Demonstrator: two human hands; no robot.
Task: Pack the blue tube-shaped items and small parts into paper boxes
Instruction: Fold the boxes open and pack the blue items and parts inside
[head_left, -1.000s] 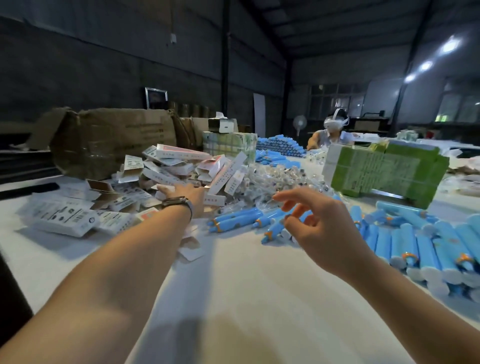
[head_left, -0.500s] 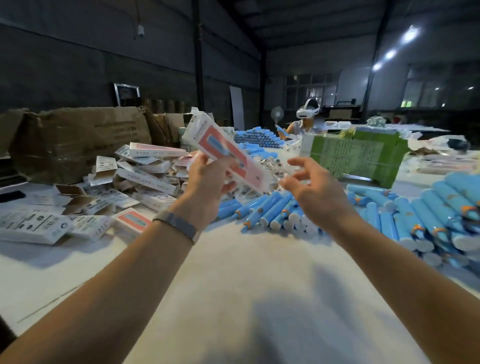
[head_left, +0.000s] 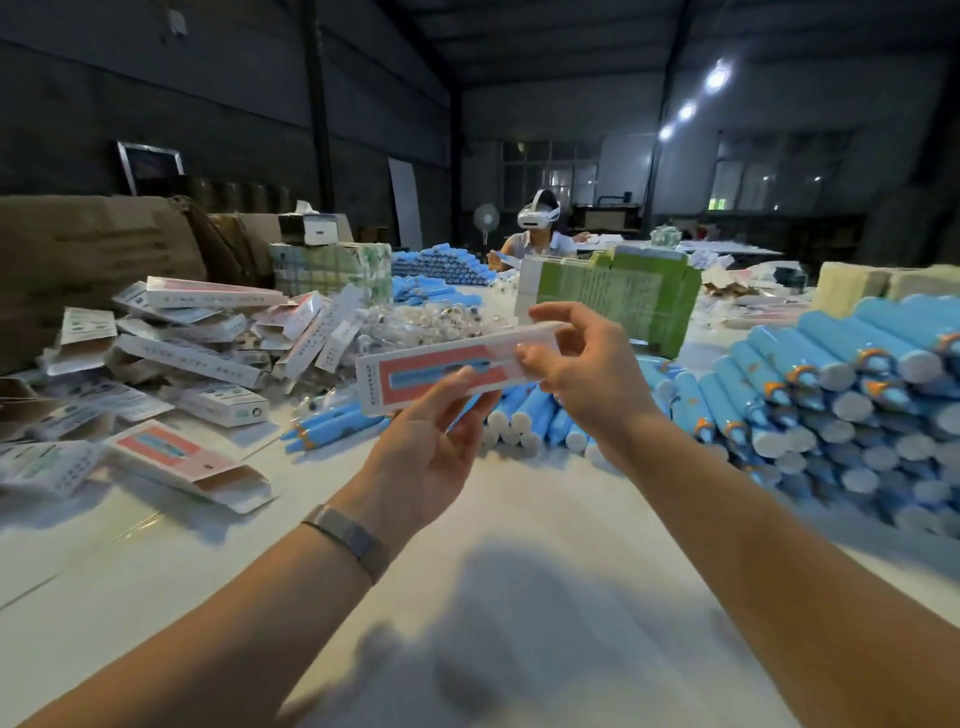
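We hold one paper box (head_left: 447, 366) in the air above the middle of the table (head_left: 519, 519), lying lengthwise between our hands. Our left hand (head_left: 421, 447) supports its lower left part with thumb and fingers closed on it; our right hand (head_left: 582, 369) pinches its right end. Blue tubes (head_left: 810, 395) are stacked along the table's right edge, more boxes (head_left: 197, 343) are heaped toward the left edge, and small clear parts (head_left: 431, 322) lie behind the held box.

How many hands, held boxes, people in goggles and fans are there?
Hands: 2 (left hand, right hand)
Paper box, held by both: 1
Person in goggles: 1
Fan: 1
Total: 5
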